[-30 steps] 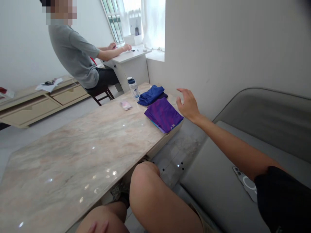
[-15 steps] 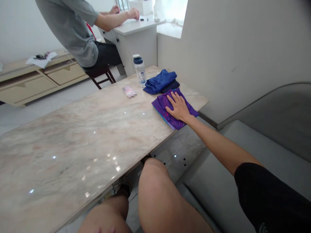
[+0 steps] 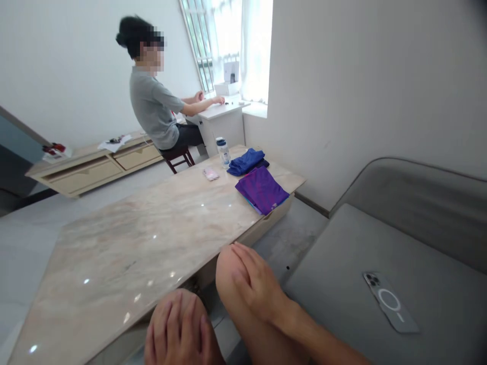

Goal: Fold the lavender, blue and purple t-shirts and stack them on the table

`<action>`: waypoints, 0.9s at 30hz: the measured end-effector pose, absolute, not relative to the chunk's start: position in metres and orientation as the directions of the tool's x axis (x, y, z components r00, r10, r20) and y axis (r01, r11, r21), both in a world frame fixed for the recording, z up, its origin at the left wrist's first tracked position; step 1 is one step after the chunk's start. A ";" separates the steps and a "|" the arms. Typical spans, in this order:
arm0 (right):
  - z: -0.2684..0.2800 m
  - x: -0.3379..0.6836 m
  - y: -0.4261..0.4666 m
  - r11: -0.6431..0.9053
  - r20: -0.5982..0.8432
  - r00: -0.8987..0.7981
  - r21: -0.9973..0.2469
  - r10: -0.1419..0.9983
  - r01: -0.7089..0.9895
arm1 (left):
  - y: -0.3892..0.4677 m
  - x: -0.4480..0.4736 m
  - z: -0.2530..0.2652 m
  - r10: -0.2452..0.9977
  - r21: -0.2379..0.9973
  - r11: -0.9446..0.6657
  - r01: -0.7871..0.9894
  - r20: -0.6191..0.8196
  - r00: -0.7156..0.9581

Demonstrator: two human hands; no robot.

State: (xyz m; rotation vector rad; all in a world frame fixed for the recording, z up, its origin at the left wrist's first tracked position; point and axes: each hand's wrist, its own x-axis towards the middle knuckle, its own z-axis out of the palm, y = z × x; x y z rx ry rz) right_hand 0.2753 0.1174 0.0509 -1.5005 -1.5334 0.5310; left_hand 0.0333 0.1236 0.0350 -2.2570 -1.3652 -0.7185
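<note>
My left hand (image 3: 177,332) rests on my left knee, its fingers laid over the kneecap and holding nothing. My right hand (image 3: 261,286) lies over my right knee, empty too, with the fingers stretched out. Beyond the knees, a folded purple garment (image 3: 262,188) sits near the front edge of the marble-topped table (image 3: 144,228), with a thin light-blue edge showing beneath it. Right behind it is a folded blue garment (image 3: 246,161) on top of a darker piece of cloth.
A clear water bottle (image 3: 223,154) stands by the blue garment, beside a small blurred pink item (image 3: 210,174). On the grey sofa (image 3: 342,253) to my right lies a phone (image 3: 391,303). A person in grey (image 3: 154,109) sits at a white desk (image 3: 222,124).
My right hand has come off the purple garment and back onto my right knee. More of my left hand shows on its knee. The view has tilted up, bringing in the phone.
</note>
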 end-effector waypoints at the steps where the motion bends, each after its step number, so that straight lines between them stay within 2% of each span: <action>1: 0.044 0.266 0.098 0.138 0.295 0.175 -0.791 0.939 0.595 | 0.122 0.035 0.036 0.670 -0.077 -0.450 0.890 0.629 0.394; 4: 0.025 0.251 0.063 0.122 0.291 0.142 -0.726 0.946 0.676 | 0.122 0.027 0.028 0.647 -0.049 -0.462 0.885 0.664 0.375; 8: 0.016 0.241 0.059 0.148 0.323 0.109 -0.674 0.940 0.724 | 0.125 0.005 0.018 0.710 0.120 -0.441 0.889 0.653 0.264; 15: 0.013 0.224 0.061 0.172 0.376 0.079 -0.588 0.923 0.790 | 0.108 -0.016 0.042 0.830 0.339 -0.238 0.910 0.558 0.009; 19: 0.007 0.218 0.046 0.180 0.379 0.040 -0.527 0.924 0.831 | 0.081 -0.027 0.047 0.795 0.332 -0.241 0.912 0.607 -0.011; 24: 0.006 0.212 0.038 0.203 0.395 0.027 -0.529 0.918 0.824 | 0.065 -0.055 0.023 0.797 0.291 -0.388 0.874 0.582 0.160; 27: 0.006 0.209 0.036 0.222 0.396 0.012 -0.537 0.918 0.814 | 0.062 -0.053 0.010 0.814 0.345 -0.325 0.881 0.576 0.074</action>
